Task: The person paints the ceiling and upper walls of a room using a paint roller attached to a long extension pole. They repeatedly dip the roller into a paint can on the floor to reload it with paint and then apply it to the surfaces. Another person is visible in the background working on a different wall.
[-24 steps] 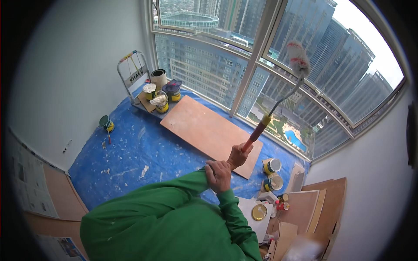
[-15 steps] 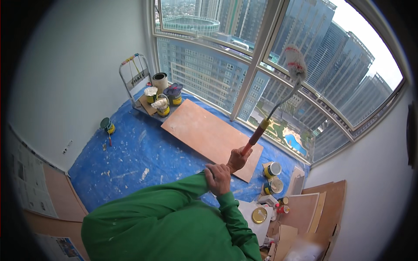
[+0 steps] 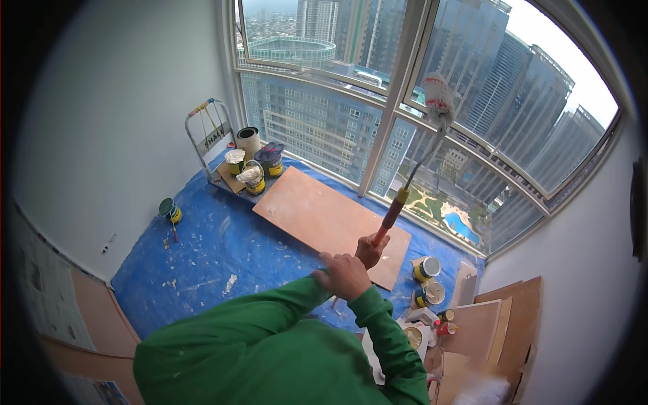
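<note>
My left hand (image 3: 370,251) is closed round the orange-red end of a paint roller's handle (image 3: 391,214). The roller's bent metal rod rises away to the right, ending in a fluffy white cover (image 3: 437,96) with red stripes, held up before the window. Crossing over my left wrist, my right hand (image 3: 346,277) has its fingers curled at the cuff of my green left sleeve (image 3: 297,297). It hides the wrist and part of the cuff; its fingertips are only partly visible.
Blue sheeting (image 3: 209,270) covers the floor. A wooden board (image 3: 324,219) lies below the tall window (image 3: 317,115). Paint buckets (image 3: 251,179) stand on a hand trolley (image 3: 191,131) at the far left; more paint cans (image 3: 426,268) and leaning boards (image 3: 509,317) are at right.
The roller cover has shifted left and now shows at a slightly different angle. My right hand has slid a little along my left wrist. The view has tilted slightly.
</note>
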Demonstrator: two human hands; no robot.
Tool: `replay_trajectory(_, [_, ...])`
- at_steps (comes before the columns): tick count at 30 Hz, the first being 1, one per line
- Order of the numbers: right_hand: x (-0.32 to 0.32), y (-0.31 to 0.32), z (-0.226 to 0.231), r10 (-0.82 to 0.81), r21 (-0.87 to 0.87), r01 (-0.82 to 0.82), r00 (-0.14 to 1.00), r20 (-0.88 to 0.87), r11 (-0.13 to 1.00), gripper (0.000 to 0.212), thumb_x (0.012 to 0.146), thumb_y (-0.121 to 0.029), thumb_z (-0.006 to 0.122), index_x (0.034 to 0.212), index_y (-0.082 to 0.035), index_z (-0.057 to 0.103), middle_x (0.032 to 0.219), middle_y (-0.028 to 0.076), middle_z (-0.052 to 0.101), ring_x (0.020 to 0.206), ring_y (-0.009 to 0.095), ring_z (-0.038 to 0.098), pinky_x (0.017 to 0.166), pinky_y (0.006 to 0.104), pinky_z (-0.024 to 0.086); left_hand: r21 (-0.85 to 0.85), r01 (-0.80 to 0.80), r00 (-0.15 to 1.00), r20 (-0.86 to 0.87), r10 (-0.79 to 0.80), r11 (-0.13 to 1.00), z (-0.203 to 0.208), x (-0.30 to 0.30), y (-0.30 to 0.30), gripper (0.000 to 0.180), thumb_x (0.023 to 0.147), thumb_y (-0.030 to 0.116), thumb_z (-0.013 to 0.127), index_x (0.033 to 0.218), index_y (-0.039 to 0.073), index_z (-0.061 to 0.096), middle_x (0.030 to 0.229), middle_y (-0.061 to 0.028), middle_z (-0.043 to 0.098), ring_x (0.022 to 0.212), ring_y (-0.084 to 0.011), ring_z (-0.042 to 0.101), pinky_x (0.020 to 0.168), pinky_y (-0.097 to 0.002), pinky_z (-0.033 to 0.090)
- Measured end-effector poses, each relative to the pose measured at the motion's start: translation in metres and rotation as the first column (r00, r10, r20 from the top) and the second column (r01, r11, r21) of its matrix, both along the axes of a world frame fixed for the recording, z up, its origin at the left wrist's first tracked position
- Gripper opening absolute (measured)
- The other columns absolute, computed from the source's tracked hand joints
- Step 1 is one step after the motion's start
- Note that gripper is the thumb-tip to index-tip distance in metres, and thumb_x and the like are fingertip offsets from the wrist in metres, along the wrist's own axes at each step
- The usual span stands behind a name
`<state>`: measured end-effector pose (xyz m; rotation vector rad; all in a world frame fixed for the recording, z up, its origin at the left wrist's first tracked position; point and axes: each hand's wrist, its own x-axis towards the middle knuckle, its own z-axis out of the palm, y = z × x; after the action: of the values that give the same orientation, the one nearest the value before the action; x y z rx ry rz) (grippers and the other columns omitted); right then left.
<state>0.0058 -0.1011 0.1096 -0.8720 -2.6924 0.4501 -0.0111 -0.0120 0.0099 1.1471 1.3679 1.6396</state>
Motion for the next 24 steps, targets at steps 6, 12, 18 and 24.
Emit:
replay_trajectory(6, [-0.006,0.003,0.205,0.121,-0.242,-0.349,0.758,-0.640,0.905,0.099,0.085,-0.030,0.066,0.144,0.004,-0.006,0.080,0.023,0.067,0.070,0.033,0.068,0.070,0.0392,0.054,-0.085,-0.053,0.999,0.002,0.054,0.995,0.009,0.003,0.009,0.030,0.088,0.021,0.063,0.067,0.000,0.055,0.053,0.0009,0.042,0.051,-0.0099,0.039,0.048,-0.0330,0.034])
replay_trajectory(12, [-0.011,0.009,0.192,0.092,-0.076,-0.168,0.804,-0.587,0.983,0.073,0.087,-0.032,0.063,0.140,0.002,0.027,0.077,0.018,0.068,0.069,0.029,0.068,0.066,0.0366,0.053,0.006,-0.084,0.996,-0.026,0.084,0.996,-0.006,-0.020,0.013,0.030,0.088,0.021,0.063,0.066,0.002,0.055,0.052,0.0009,0.042,0.051,-0.0095,0.038,0.048,-0.0326,0.034])
replay_trajectory(18, [-0.026,0.031,-0.013,-0.031,-0.393,-0.087,0.959,-0.283,0.915,0.050,0.084,-0.044,0.061,0.111,-0.002,0.062,0.078,0.017,0.068,0.082,0.034,0.066,0.074,0.0398,0.050,0.029,-0.072,0.996,-0.060,0.073,0.997,-0.011,-0.019,0.014,0.030,0.088,0.020,0.063,0.065,0.003,0.055,0.052,0.0009,0.041,0.050,-0.0092,0.037,0.047,-0.0321,0.033])
replay_trajectory(24, [-0.017,0.017,-0.054,-0.133,-0.326,0.055,0.966,-0.223,0.944,0.046,0.085,-0.048,0.056,0.105,-0.008,0.067,0.082,0.017,0.068,0.077,0.032,0.065,0.070,0.0394,0.050,0.027,-0.094,0.990,0.108,0.091,0.995,-0.029,-0.018,0.008,0.036,0.088,0.017,0.063,0.057,0.006,0.048,0.053,0.0069,0.037,0.051,-0.0051,0.032,0.046,-0.0289,0.028])
